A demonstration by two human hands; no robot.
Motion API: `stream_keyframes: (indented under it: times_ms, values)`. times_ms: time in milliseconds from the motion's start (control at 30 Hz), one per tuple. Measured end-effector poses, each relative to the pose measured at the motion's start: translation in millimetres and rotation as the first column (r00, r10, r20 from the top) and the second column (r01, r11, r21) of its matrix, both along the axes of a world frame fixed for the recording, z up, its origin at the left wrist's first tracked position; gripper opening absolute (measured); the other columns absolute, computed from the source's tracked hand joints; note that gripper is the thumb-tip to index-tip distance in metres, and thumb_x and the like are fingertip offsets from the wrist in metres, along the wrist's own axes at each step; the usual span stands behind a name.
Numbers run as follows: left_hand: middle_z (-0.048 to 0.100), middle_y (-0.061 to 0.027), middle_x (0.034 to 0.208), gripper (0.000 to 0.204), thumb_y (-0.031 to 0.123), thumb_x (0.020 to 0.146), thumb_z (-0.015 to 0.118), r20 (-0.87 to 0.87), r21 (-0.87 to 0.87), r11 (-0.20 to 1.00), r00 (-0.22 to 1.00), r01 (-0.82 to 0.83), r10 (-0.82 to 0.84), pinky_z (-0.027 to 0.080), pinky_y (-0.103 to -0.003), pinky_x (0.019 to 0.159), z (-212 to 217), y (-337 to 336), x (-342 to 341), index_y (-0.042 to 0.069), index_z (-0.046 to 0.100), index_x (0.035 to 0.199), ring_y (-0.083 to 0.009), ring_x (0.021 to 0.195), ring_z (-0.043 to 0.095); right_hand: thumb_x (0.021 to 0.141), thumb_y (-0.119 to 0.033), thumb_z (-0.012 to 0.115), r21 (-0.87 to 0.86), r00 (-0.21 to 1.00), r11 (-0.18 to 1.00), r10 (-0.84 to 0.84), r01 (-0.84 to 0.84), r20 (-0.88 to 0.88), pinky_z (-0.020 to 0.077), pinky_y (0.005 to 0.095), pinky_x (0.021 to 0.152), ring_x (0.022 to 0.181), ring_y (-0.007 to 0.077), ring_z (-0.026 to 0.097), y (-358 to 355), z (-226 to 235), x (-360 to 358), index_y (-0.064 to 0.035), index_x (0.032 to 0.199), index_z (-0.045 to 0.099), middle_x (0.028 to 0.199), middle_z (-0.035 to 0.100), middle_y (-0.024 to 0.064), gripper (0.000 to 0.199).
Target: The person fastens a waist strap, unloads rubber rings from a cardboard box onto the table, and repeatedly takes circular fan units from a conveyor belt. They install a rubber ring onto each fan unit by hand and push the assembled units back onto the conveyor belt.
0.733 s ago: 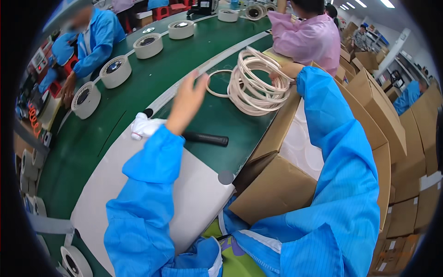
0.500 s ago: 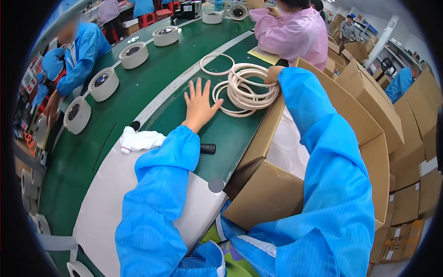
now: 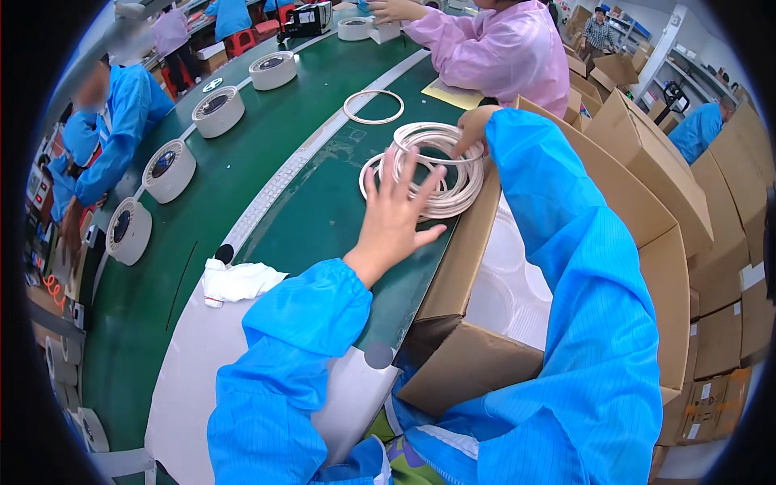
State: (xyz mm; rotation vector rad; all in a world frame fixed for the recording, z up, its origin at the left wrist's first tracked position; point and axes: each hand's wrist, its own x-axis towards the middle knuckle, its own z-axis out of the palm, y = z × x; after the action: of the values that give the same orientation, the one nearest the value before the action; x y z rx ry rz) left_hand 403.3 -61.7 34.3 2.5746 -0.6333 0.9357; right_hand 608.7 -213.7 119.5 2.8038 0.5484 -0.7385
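A loose pile of thin white rings [image 3: 465,187] lies on the green table beside the open cardboard box. My left hand [image 3: 393,222] is over the near left side of the pile, fingers spread, slightly blurred and holding nothing. At the far right of the pile, my right hand [image 3: 474,129] has its fingers closed on the edge of a white ring [image 3: 427,161] on top. Its fingertips are partly hidden. One more white ring [image 3: 373,121] lies flat by itself, beyond the pile to the left.
The open cardboard box [image 3: 453,279] holds clear plastic trays [image 3: 493,303]. A white cloth [image 3: 238,281] lies on white sheeting at left. Several round white units [image 3: 168,171] stand along the green table [image 3: 267,153]. A co-worker in pink [image 3: 509,56] sits beyond; stacked cartons [image 3: 711,339] are at right.
My left hand has moved right, from bare table to over the rings. My right hand has shifted slightly left at the pile, and the rings lie differently. Several round white units have moved nearer along the table.
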Motion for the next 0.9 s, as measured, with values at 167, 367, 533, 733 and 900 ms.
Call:
stream_keyframes:
  times_ms: [167, 367, 533, 733, 900]
  values:
    - [0.034, -0.0141, 0.127, 0.071, 0.033, 0.062, 0.068, -0.119, 0.245, 0.965, 0.985, -0.091, 0.123, 0.019, -0.057, 0.095, -27.2, -5.6, 12.1, 0.011, 0.039, 0.123, -0.0338, 0.122, 0.024, 0.065, -0.054, 0.063, -0.175, 0.997, 0.984, 0.031, -0.018, 0.070, 0.0470, 0.0292, 0.052, 0.063, 0.0181, 0.059, 13.5, -10.0, 4.6, -0.0043, 0.107, 0.054, 0.083, 0.061, 0.0100, 0.065]
    - [0.037, -0.0159, 0.122, 0.067, 0.031, 0.060, 0.070, -0.285, 0.295, 0.915, 0.888, -0.275, 0.360, 0.021, -0.058, 0.095, -16.7, 17.3, 12.7, 0.004, 0.044, 0.115, -0.0336, 0.119, 0.029, 0.069, -0.056, 0.059, 0.141, 0.969, 0.971, -0.169, 0.196, -0.183, 0.0412, 0.0247, 0.046, 0.052, 0.0149, 0.053, 13.2, -15.4, -7.8, -0.0051, 0.098, 0.057, 0.071, 0.058, 0.0068, 0.059]
    - [0.034, -0.0189, 0.124, 0.064, 0.026, 0.060, 0.070, -0.340, 0.191, 0.938, 0.878, -0.288, 0.339, 0.024, -0.058, 0.093, -14.3, 36.2, 0.8, 0.000, 0.045, 0.113, -0.0353, 0.119, 0.028, 0.073, -0.053, 0.055, 0.240, 0.957, 0.935, -0.217, 0.261, -0.191, 0.0388, 0.0235, 0.045, 0.053, 0.0129, 0.051, 13.6, 14.5, -9.5, -0.0058, 0.091, 0.060, 0.070, 0.056, 0.0076, 0.051]
    - [0.030, -0.0207, 0.127, 0.053, 0.015, 0.067, 0.063, -0.430, 0.004, 0.980, 0.885, -0.197, 0.179, 0.030, -0.059, 0.088, -27.7, 46.0, -8.9, 0.003, 0.044, 0.115, -0.0393, 0.120, 0.027, 0.077, -0.044, 0.054, 0.253, 0.964, 0.934, 0.218, -0.251, 0.151, 0.0438, 0.0282, 0.052, 0.065, 0.0174, 0.055, 67.8, 18.2, 32.3, -0.0033, 0.102, 0.057, 0.079, 0.059, 0.0119, 0.047]
    - [0.028, -0.0214, 0.128, 0.045, 0.003, 0.074, 0.048, -0.333, 0.027, 0.976, 0.919, -0.217, 0.213, 0.032, -0.059, 0.087, -34.9, 44.0, -15.8, 0.013, 0.044, 0.118, -0.0425, 0.119, 0.027, 0.081, -0.040, 0.047, 0.260, 0.861, 0.862, 0.315, -0.436, 0.399, 0.0433, 0.0387, 0.077, 0.090, 0.0316, 0.056, 155.9, -59.0, 59.0, -0.0010, 0.109, 0.053, 0.103, 0.058, 0.0156, 0.049]
